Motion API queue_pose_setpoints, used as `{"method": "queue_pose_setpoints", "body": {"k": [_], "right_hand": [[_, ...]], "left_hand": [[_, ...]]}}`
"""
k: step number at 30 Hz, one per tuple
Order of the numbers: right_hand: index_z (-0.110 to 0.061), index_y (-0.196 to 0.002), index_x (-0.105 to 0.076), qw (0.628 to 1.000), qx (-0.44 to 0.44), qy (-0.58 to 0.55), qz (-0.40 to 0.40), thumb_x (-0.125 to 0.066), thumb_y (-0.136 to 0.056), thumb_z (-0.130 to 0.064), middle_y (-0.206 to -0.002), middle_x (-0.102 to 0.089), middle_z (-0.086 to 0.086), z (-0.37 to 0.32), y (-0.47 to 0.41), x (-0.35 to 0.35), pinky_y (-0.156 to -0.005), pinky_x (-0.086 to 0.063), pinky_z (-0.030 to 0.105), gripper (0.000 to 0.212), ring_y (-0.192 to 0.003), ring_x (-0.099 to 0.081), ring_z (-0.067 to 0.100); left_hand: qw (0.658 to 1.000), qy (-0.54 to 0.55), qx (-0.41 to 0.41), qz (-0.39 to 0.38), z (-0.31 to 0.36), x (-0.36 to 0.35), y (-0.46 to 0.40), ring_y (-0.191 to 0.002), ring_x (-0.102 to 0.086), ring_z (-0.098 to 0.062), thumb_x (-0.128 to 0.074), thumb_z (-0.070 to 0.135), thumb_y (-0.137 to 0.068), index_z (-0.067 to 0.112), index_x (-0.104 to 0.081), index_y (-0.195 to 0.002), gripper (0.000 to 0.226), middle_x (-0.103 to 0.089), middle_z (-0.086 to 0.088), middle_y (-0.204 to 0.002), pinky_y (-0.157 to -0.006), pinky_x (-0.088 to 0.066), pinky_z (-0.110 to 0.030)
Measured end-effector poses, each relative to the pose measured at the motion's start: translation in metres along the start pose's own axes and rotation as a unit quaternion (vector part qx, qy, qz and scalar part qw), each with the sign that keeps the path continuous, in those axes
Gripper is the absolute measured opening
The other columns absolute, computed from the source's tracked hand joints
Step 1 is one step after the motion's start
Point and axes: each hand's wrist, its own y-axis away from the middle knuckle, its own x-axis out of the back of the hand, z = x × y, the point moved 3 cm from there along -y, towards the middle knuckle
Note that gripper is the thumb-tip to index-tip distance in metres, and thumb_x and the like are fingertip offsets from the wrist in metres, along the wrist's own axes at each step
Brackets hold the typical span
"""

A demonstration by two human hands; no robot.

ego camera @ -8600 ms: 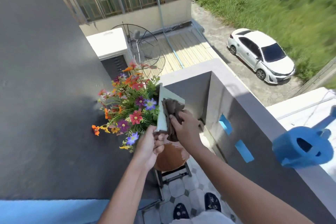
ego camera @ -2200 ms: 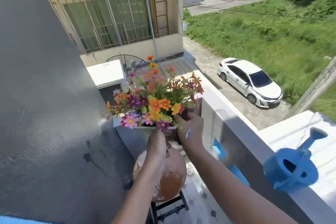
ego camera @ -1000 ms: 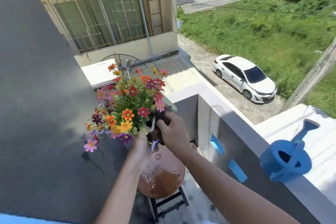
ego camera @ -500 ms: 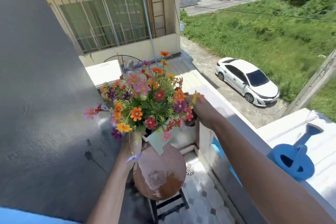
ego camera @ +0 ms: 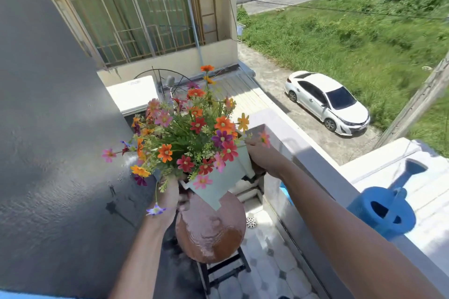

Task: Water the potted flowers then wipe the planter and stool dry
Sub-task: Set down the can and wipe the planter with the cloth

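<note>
A pale green square planter [ego camera: 218,183] full of mixed orange, red, pink and purple flowers [ego camera: 194,133] is held tilted just above a round brown stool seat [ego camera: 211,233], which shines wet. My left hand [ego camera: 170,193] grips the planter's lower left corner under the blooms. On the planter's right side rests my right hand [ego camera: 261,159], closed on a dark brown cloth [ego camera: 255,175]; only a scrap of it shows under the hand. The stool's dark legs [ego camera: 223,270] stand on the tiled floor.
A blue watering can [ego camera: 384,212] sits on the white parapet ledge [ego camera: 311,158] at the right. A dark grey wall [ego camera: 48,128] stands close on the left. Beside the stool, a floor drain [ego camera: 250,221] is set in the tiles. A street and a white car lie far below.
The planter has been turned in my hands, showing a different face. My right hand with the cloth has gone from the near front side round to the right side.
</note>
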Motion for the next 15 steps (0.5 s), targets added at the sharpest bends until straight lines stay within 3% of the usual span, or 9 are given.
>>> {"method": "queue_pose_setpoints", "body": {"k": [3,6,8,11,15], "right_hand": [[-0.006,-0.077,-0.072,0.999,-0.024,-0.019,0.037,-0.063,-0.092,-0.039,-0.067,-0.062,0.002,0.014,0.012,-0.003,-0.053,-0.044,0.023,0.038,-0.059,-0.054,0.013],[0.006,-0.076,-0.067,0.991,-0.033,-0.087,0.094,-0.062,-0.097,-0.022,-0.059,-0.058,0.004,0.032,0.020,-0.003,-0.044,-0.044,0.018,0.035,-0.050,-0.053,0.012],[0.008,-0.075,-0.062,0.986,-0.048,-0.119,0.106,-0.062,-0.097,-0.018,-0.060,-0.057,0.013,0.048,0.024,-0.011,-0.044,-0.052,0.028,0.034,-0.048,-0.057,0.016],[0.001,-0.074,-0.064,0.984,-0.084,-0.111,0.114,-0.068,-0.086,-0.036,-0.066,-0.060,0.021,0.085,0.019,-0.025,-0.059,-0.053,0.058,0.039,-0.060,-0.060,0.027],[0.000,-0.076,-0.064,0.988,-0.138,-0.060,0.045,-0.069,-0.084,-0.043,-0.068,-0.065,0.021,0.130,0.007,-0.053,-0.061,-0.055,0.056,0.043,-0.062,-0.063,0.029]], "left_hand": [[1.000,0.006,-0.019,0.013,0.010,-0.003,0.011,-0.031,-0.037,-0.011,-0.030,0.016,-0.098,0.009,-0.046,-0.072,0.032,-0.049,-0.001,-0.040,-0.030,-0.020,-0.014],[0.999,0.015,0.040,-0.001,-0.003,-0.001,0.005,-0.031,-0.030,-0.009,-0.033,0.014,-0.095,0.012,-0.041,-0.067,0.029,-0.048,-0.002,-0.041,-0.032,-0.019,-0.015],[0.997,0.021,0.063,-0.030,-0.008,-0.007,0.003,-0.032,-0.028,-0.009,-0.033,0.013,-0.096,0.012,-0.043,-0.067,0.030,-0.048,-0.005,-0.046,-0.032,-0.020,-0.016],[0.996,0.043,0.077,-0.021,-0.029,-0.010,-0.011,-0.036,-0.032,-0.009,-0.031,0.013,-0.098,0.011,-0.046,-0.075,0.028,-0.044,-0.006,-0.059,-0.034,-0.025,-0.018],[0.989,0.121,0.086,0.008,-0.039,-0.018,-0.026,-0.034,-0.036,-0.010,-0.037,0.013,-0.099,0.010,-0.046,-0.070,0.031,-0.048,0.000,-0.045,-0.035,-0.028,-0.019]]}}
